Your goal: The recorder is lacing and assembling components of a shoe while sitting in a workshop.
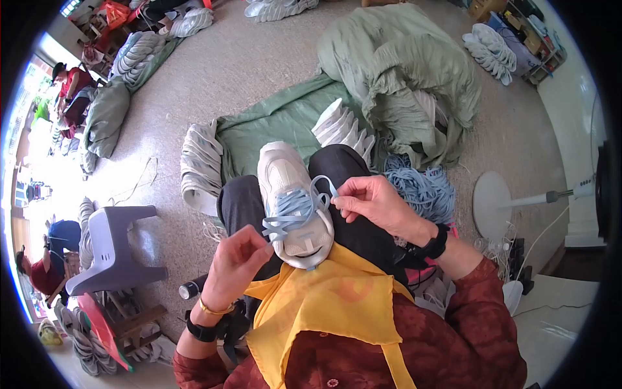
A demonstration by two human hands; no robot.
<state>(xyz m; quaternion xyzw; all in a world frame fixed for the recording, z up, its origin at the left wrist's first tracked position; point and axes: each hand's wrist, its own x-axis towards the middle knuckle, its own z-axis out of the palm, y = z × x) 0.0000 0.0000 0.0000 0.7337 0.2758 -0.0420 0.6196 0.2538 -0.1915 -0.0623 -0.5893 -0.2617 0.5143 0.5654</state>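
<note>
Yellow fabric (330, 305) drapes over the person's chest and lap edge, nearest the camera. Just beyond it, a cream-white shoe (293, 201) rests on the dark-trousered knees, toe pointing away. Light-blue laces (291, 214) cross its upper. The left hand (236, 262) is closed, fingertips pinching one lace end at the shoe's near left side. The right hand (372, 201) is likewise closed, thumb and forefinger gripping the other lace end just beside the shoe's right side. A loose heap of blue laces (424, 188) lies on the floor past the right hand. Farther out, stacked pale shoes (201, 165) flank a green sack (402, 78). A grey plastic stool (113, 246) stands at left.
</note>
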